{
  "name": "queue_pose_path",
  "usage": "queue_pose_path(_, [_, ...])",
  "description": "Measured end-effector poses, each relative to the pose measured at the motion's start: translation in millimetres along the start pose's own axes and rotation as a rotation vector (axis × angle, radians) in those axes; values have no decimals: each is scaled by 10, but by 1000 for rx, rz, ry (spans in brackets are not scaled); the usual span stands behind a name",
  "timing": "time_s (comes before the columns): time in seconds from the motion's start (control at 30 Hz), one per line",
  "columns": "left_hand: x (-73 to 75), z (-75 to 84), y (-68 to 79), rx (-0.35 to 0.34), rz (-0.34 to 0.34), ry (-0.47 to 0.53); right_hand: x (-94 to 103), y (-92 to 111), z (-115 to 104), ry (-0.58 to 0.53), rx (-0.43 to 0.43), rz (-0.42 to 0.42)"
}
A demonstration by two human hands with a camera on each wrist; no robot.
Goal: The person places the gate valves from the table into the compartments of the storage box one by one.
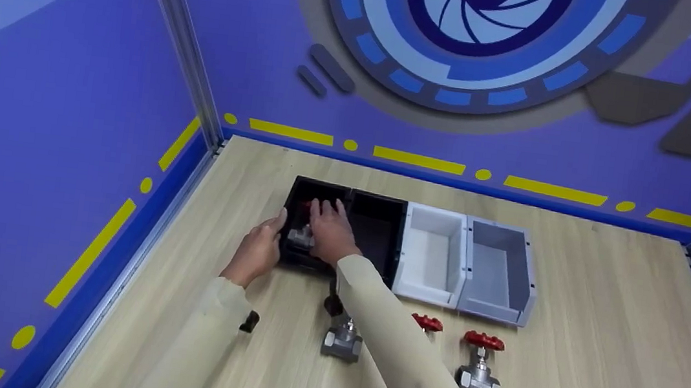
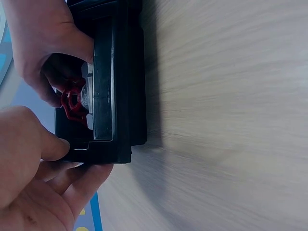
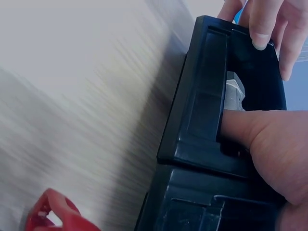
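My left hand (image 1: 256,250) grips the left wall of the leftmost black bin (image 1: 289,213). In the left wrist view, its thumb is over the rim and the other fingers are against the outside. Inside that bin sits a metal gate valve (image 1: 301,238) with a red handwheel (image 2: 72,100). My right hand (image 1: 333,231) reaches down into the bin and holds the valve, thumb by the metal body (image 3: 234,94) and fingers beside the handwheel. The hand hides part of the valve.
Right of this bin stand a second black bin (image 1: 381,197), a white bin (image 1: 427,293) and a grey bin (image 1: 495,310), joined in a row. On the wooden table in front are gate valves (image 1: 341,342), (image 1: 427,323), (image 1: 478,380), one partly behind the right sleeve. Blue panels enclose the table.
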State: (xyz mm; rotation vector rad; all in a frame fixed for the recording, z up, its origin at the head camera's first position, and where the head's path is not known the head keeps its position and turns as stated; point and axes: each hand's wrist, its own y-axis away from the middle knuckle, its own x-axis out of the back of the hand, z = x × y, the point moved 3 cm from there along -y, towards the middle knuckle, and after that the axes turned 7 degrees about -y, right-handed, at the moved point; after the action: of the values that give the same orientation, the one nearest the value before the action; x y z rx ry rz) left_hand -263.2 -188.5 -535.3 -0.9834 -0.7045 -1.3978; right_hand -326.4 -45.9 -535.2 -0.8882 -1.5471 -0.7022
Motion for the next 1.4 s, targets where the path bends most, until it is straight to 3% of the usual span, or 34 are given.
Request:
queue_pose_path(0.3, [-8,38,-16,-20,27,12,-24,12,25,29,-32,8])
queue_pose_path(0.7, [-50,24,4,-6,-1,3,-40,45,26,19,-10,5])
queue_pose_path(0.97, [-43,13,4,-6,-12,4,-26,36,40,-74,6,-20])
queue_pose_path(1.4, [-17,-7,-5,24,-18,6,149,70,36,-234,60,22])
